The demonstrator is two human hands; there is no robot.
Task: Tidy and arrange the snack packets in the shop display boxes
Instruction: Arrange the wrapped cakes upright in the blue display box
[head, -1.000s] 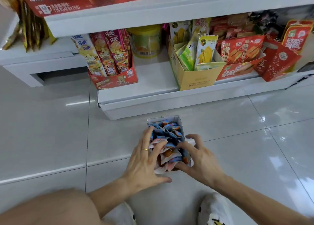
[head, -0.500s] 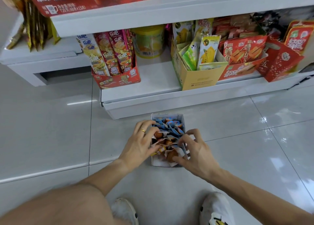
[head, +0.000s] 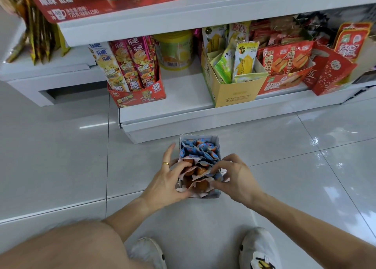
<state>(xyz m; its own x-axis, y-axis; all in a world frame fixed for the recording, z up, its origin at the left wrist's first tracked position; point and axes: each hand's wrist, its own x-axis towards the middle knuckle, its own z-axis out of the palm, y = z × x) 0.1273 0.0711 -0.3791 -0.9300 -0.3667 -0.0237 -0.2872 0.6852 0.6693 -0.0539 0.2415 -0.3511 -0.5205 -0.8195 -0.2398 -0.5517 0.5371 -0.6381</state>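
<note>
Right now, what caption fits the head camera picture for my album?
Both hands, left and right, straighten snack packets in a small box on the shop floor.

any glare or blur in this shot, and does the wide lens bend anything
Head view: glare streaks on the glossy floor tiles; the shelf edge bows from lens distortion; the knee at bottom left is soft and blurred; the box of packets and both hands stay fairly sharp.

Box point(head: 215, 140) on floor point(head: 61, 157) before shelf point(head: 183, 98) — packets point(head: 200, 157) inside, hands either side.
</note>
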